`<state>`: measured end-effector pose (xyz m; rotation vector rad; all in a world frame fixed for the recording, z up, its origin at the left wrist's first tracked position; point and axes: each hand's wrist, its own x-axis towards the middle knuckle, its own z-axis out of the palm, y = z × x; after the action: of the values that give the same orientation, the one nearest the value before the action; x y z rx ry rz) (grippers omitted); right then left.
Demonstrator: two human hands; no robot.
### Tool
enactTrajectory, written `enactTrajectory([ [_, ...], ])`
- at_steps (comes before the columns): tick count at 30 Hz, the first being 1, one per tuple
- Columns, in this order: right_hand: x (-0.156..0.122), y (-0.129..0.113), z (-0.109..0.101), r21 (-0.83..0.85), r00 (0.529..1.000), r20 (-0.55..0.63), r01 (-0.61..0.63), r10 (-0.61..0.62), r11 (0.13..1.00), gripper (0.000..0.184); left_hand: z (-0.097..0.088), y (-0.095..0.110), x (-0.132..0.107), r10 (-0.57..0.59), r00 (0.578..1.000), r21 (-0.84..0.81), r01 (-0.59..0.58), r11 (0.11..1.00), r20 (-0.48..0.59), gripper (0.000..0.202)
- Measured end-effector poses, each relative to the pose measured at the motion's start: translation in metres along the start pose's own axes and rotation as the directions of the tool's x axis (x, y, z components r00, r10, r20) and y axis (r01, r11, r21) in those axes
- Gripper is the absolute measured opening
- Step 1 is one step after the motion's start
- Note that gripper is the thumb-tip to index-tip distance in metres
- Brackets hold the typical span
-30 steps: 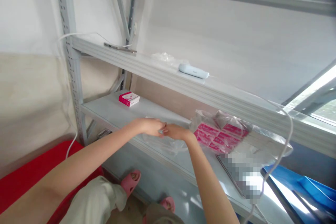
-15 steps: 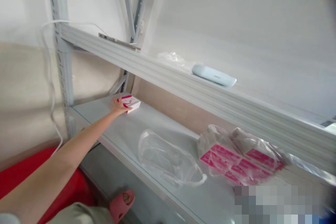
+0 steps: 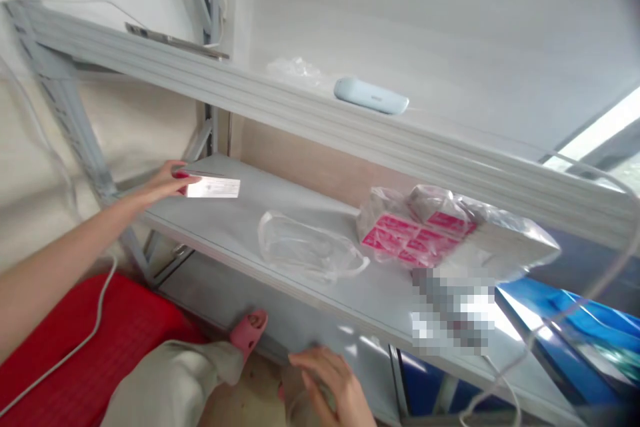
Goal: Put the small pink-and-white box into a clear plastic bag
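At the left end of the lower shelf, my left hand [image 3: 167,181] grips a small white and magenta cardboard box [image 3: 213,187] by its near end, tilted so a white printed side faces me. Low in the view is my right hand [image 3: 335,380], in front of the shelf edge, its thumb and fingers apart and nothing seen between them. A clear plastic bag [image 3: 305,250] lies flattened on the shelf between my hands. To its right sits a plastic-wrapped pack of magenta and white boxes [image 3: 420,233].
The upper shelf beam [image 3: 280,107] crosses above the lower shelf [image 3: 240,213]. On it rest a light blue case [image 3: 371,95], crumpled clear plastic [image 3: 297,70] and a thin flat device [image 3: 175,40]. A red stool [image 3: 145,313] and white cables [image 3: 97,327] are at lower left.
The box has turned in my left hand, which now grips it and has come nearer. My right hand has come into view at the bottom. The view has swung right.
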<state>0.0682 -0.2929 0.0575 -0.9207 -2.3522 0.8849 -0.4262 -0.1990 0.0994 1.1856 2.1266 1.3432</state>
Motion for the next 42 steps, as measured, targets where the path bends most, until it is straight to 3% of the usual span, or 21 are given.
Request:
enactTrajectory([
  [3,0.014,-0.030,-0.020,0.056,1.000,-0.001,0.030,-0.030,0.998,0.031,-0.035,0.032,-0.053,0.074,0.988,-0.050,-0.068,0.996,0.136,0.067],
  [6,0.032,-0.054,-0.043,0.184,0.992,-0.111,0.084,-0.064,0.979,0.060,-0.042,0.078,-0.110,0.182,0.942,-0.091,-0.162,0.983,0.281,0.079],
  [7,0.039,-0.059,-0.049,0.230,0.991,-0.114,0.100,-0.075,0.968,0.072,-0.038,0.094,-0.128,0.217,0.912,-0.114,-0.188,0.976,0.348,0.081],
  [8,0.046,-0.063,-0.054,0.273,0.991,-0.095,0.113,-0.090,0.955,0.082,-0.030,0.110,-0.145,0.254,0.848,-0.166,-0.199,0.966,0.465,0.082],
  [10,0.059,-0.068,-0.063,0.340,0.992,-0.007,0.119,-0.124,0.933,0.089,-0.008,0.136,-0.173,0.349,0.745,-0.264,-0.237,0.935,0.568,0.082],
  [13,0.071,-0.065,-0.078,0.368,0.982,0.143,0.064,-0.124,0.927,0.088,0.029,0.157,-0.195,0.415,0.681,-0.359,-0.233,0.904,0.603,0.076],
  [17,0.078,-0.049,-0.107,0.268,0.937,0.335,0.009,-0.102,0.963,0.097,0.072,0.157,-0.191,0.451,0.640,-0.435,-0.196,0.879,0.622,0.073],
  [19,0.086,-0.041,-0.123,0.158,0.906,0.411,0.039,-0.102,0.987,0.099,0.088,0.155,-0.179,0.505,0.588,-0.459,-0.241,0.855,0.632,0.071],
  [22,0.106,-0.030,-0.143,0.006,0.911,0.406,0.076,-0.072,0.997,0.095,0.105,0.154,-0.160,0.594,0.494,-0.471,-0.362,0.804,0.635,0.070],
  [25,0.129,-0.021,-0.152,-0.060,0.932,0.351,0.116,-0.088,0.991,0.088,0.116,0.149,-0.143,0.616,0.455,-0.464,-0.408,0.786,0.643,0.069],
  [28,0.149,-0.014,-0.149,-0.118,0.940,0.333,0.122,-0.076,0.985,0.079,0.123,0.137,-0.125,0.631,0.458,-0.438,-0.463,0.771,0.627,0.070],
  [32,0.168,0.001,-0.140,-0.181,0.952,0.304,0.078,-0.020,0.980,0.072,0.125,0.122,-0.113,0.690,0.534,-0.229,-0.685,0.692,0.488,0.068],
  [34,0.175,0.011,-0.136,-0.166,0.958,0.286,0.077,-0.026,0.983,0.071,0.122,0.114,-0.114,0.749,0.515,-0.086,-0.798,0.597,0.417,0.057],
  [36,0.181,0.020,-0.133,-0.118,0.964,0.261,0.089,-0.055,0.989,0.069,0.119,0.105,-0.122,0.817,0.447,0.052,-0.886,0.462,0.363,0.038],
  [37,0.183,0.025,-0.132,-0.092,0.966,0.248,0.093,-0.068,0.991,0.068,0.119,0.101,-0.127,0.849,0.386,0.104,-0.921,0.374,0.361,0.031],
  [40,0.191,0.033,-0.127,-0.039,0.971,0.226,0.089,-0.078,0.995,0.067,0.127,0.090,-0.150,0.873,0.143,0.167,-0.983,0.071,0.467,0.031],
  [41,0.193,0.035,-0.125,-0.033,0.971,0.228,0.083,-0.074,0.996,0.067,0.134,0.088,-0.158,0.855,0.084,0.178,-0.984,-0.010,0.512,0.033],
  [42,0.196,0.037,-0.123,-0.031,0.971,0.231,0.080,-0.070,0.996,0.068,0.143,0.088,-0.167,0.836,0.054,0.202,-0.977,-0.069,0.546,0.035],
])
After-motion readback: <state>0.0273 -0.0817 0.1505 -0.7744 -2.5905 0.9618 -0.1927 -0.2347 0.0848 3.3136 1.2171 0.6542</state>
